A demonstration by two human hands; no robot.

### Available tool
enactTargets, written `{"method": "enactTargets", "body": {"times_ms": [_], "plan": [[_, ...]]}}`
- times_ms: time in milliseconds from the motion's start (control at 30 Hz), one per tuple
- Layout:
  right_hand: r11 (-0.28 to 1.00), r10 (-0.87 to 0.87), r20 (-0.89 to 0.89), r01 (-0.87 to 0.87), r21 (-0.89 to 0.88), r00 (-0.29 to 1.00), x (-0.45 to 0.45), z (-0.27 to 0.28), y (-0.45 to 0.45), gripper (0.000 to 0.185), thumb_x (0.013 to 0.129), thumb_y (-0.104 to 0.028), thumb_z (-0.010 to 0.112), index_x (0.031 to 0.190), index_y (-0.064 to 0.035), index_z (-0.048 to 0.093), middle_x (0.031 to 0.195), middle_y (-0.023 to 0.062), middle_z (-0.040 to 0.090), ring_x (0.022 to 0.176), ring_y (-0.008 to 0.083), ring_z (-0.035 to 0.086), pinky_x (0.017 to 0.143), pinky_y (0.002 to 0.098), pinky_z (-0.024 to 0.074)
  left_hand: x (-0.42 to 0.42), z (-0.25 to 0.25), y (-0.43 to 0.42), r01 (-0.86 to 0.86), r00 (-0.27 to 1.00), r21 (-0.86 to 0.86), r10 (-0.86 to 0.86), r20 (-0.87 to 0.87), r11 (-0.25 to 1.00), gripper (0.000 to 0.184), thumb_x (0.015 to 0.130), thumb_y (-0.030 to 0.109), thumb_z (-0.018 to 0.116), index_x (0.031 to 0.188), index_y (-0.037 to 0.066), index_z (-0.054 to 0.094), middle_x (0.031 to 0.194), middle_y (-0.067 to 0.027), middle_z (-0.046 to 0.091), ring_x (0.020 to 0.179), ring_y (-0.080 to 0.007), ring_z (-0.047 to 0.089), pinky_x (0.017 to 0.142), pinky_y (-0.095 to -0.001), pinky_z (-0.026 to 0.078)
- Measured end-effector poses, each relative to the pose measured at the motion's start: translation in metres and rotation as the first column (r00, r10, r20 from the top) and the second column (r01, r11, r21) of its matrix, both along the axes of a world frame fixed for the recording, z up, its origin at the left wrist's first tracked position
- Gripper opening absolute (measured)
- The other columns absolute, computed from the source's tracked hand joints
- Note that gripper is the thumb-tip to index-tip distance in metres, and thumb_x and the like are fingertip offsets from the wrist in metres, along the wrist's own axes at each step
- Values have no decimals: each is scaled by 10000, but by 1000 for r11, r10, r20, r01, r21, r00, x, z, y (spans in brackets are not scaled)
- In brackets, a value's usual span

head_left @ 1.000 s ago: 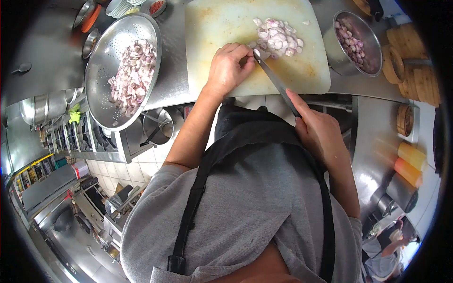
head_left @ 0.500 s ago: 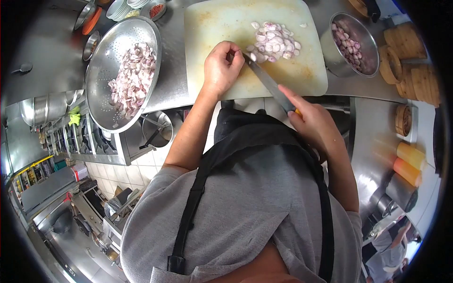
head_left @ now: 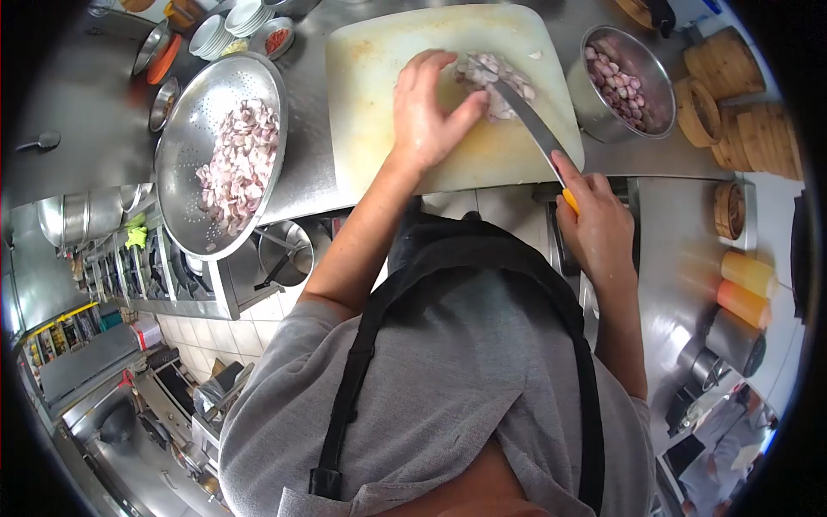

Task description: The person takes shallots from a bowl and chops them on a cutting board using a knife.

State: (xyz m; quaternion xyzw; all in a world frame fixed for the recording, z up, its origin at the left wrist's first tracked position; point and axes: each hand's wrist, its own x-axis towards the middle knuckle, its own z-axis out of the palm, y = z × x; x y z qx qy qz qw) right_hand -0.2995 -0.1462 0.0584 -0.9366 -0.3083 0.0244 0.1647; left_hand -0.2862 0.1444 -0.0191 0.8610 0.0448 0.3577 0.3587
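Note:
My right hand (head_left: 599, 224) is closed around the yellow handle of a kitchen knife (head_left: 538, 129). The blade points away from me, its tip in a pile of sliced shallots (head_left: 520, 84) on the white cutting board (head_left: 370, 103). My left hand (head_left: 431, 108) is open, thumb and fingers spread apart, just left of the pile. Whether its fingertips touch the slices I cannot tell. A large metal colander (head_left: 185, 121) stands left of the board, with many shallot slices (head_left: 241, 164) in it. To the right, a steel pot (head_left: 594, 116) contains whole peeled shallots (head_left: 616, 86).
Stacked white dishes (head_left: 211, 36) and a small bowl of chopped red pieces (head_left: 276, 39) stand at the back left. Bamboo steamers (head_left: 693, 112) crowd the right side near the pot. Another person (head_left: 724, 452) is at the lower right.
My left hand has opened from a pinch and moved slightly right and forward. The knife tip has moved away from my left fingers into the shallot slices, and my right hand has shifted right.

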Motion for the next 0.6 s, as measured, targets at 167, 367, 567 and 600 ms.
{"method": "enactTargets", "body": {"times_ms": [167,367,567,600], "plan": [[997,-40,123,32,73,992,-10,-1,-8,625,875,-81,756,1468,-254,667,994,109,599,815,289,689,714,435,567,34,11,-32,72,997,109,-69,-32,991,762,797,345,919,1433,61,611,1517,-233,568,1402,-428,525,1181,-503,428],[990,-136,148,132,42,980,-24,-10,-38,586,876,-95,760,1435,-254,686,996,105,597,812,298,692,698,458,576,61,-12,-12,17,999,97,-12,-45,995,739,818,331,903,1439,51,615,1507,-234,573,1392,-437,537,1170,-504,448],[952,-300,8,299,57,954,-45,-4,-61,567,874,-136,771,1416,-283,691,1048,103,639,857,327,723,730,472,599,101,40,-26,81,994,120,-90,67,989,639,868,284,859,1413,40,632,1425,-194,644,1339,-400,586,1120,-470,489],[950,-308,17,306,62,951,-48,-4,-65,567,874,-136,771,1416,-283,691,1048,103,639,857,327,723,730,472,599,115,50,-33,166,973,149,-186,138,975,518,889,277,836,1337,59,695,1329,-168,703,1268,-381,631,1077,-465,517]]}}
